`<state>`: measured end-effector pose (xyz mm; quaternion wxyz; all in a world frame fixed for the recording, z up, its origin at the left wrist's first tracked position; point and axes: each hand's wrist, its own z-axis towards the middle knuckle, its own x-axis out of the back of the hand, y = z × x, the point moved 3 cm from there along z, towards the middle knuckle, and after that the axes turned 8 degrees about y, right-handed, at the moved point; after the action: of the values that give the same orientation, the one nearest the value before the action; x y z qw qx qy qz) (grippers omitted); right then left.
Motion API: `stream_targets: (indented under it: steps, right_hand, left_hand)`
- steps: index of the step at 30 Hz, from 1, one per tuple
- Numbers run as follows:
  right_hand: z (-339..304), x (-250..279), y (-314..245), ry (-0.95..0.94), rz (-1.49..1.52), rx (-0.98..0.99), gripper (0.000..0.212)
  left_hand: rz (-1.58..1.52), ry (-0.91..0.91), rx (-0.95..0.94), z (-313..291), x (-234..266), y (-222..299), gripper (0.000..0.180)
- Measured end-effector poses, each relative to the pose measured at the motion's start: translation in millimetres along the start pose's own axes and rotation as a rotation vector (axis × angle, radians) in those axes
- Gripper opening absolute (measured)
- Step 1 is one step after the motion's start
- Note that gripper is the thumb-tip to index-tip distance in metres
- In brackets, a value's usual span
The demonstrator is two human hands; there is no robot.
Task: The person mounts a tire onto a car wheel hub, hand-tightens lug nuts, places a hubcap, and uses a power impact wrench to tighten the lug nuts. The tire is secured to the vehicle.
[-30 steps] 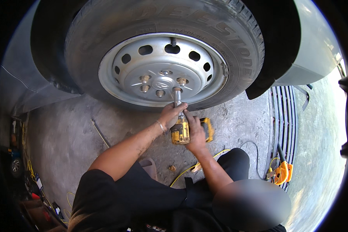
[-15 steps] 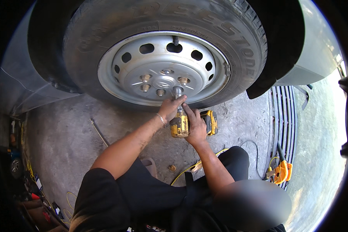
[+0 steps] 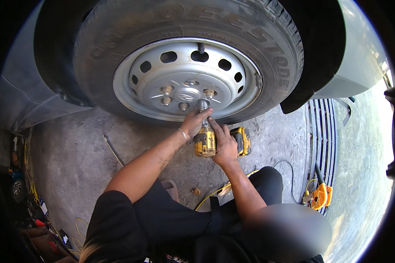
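A yellow and black cordless impact wrench [image 3: 204,143] points at the wheel, its battery [image 3: 243,141] sticking out to the right. Around the wrench's handle my right hand [image 3: 225,144] is closed, its index finger along the body. My left hand [image 3: 194,124] grips the front end near the socket [image 3: 202,105]. That socket sits over the lower right stud position of the silver steel wheel [image 3: 138,94], hiding whatever nut is beneath it. Several other lug nuts [image 3: 166,101] show around the centre cap [image 3: 187,96]. A black tyre [image 3: 98,74] surrounds the rim.
On the concrete floor [image 3: 74,162] a long metal bar [image 3: 113,150] lies left of my left forearm. A yellow cable [image 3: 208,195] runs near my legs. To the right are a slatted drain grate [image 3: 324,131] and an orange tool [image 3: 322,196]. Car body panels [image 3: 360,65] flank the tyre.
The view has shifted slightly, and the wrench's battery end sits a little further right. Both hands keep the same hold, with the socket still at the same stud position.
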<state>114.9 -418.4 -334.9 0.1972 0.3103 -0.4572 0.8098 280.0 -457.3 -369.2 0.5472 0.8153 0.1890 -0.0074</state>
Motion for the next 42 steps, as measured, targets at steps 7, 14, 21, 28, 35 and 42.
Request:
stream_targets:
  steps: [7,14,21,28,35,42]
  right_hand:
    - [3.2,8.6,-1.4,-0.11,-0.09,-0.022,0.08]
    - [4.2,16.6,-4.5,-0.163,-0.14,-0.026,0.083]
    - [2.0,14.1,-0.6,-0.145,-0.146,0.005,0.087]
    - [-10.4,5.6,3.1,-0.092,0.044,0.021,0.093]
    - [-24.9,-6.8,-18.7,-0.111,0.136,0.044,0.099]
    - [-16.3,-58.0,-63.3,-0.138,0.428,0.003,0.096]
  left_hand:
    - [0.057,-0.02,-0.03,5.8,2.2,-4.2,0.047]
    - [-0.07,-0.111,0.083,12.9,3.8,-7.6,0.043]
    - [-0.104,-0.116,0.137,12.0,4.2,-6.9,0.045]
    - [0.003,-0.035,0.133,10.8,8.3,-17.3,0.046]
    - [0.099,-0.064,0.082,-7.5,44.3,-22.1,0.039]
    - [0.072,0.203,0.017,-38.2,112.5,6.8,0.041]
